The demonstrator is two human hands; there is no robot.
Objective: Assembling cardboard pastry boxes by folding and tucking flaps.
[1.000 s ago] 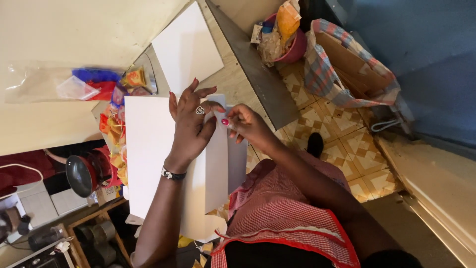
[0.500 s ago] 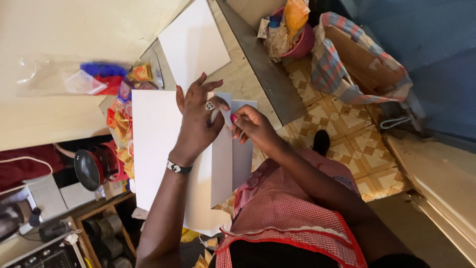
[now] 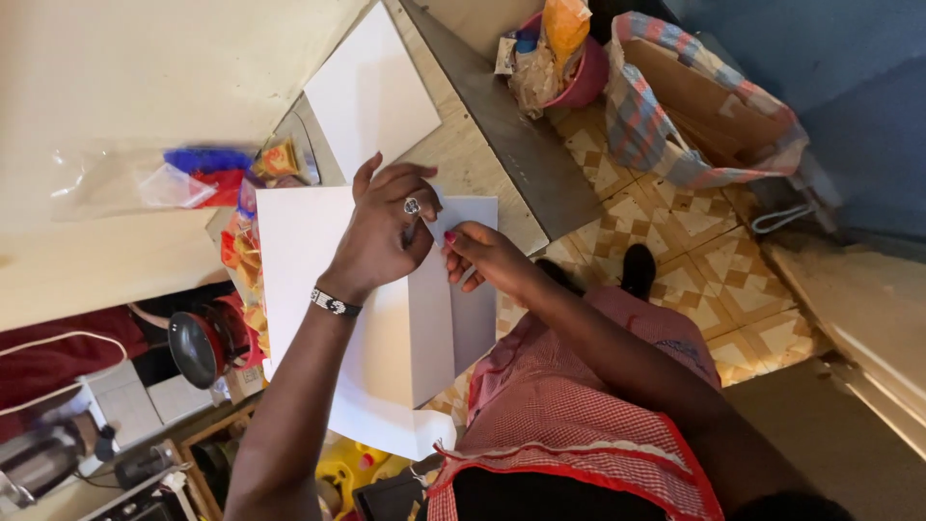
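Folding white paper sheet (image 3: 318,251), left hand (image 3: 381,232) pressing

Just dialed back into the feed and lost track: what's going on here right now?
A person in a red checked apron is working a large white sheet of paper on a table. The left hand, with a ring and a beaded wristband, presses down on the sheet, while the right hand pinches the edge of a folded-over flap. A second white sheet lies farther up the table, and a plaid bag sits on the tiled floor.
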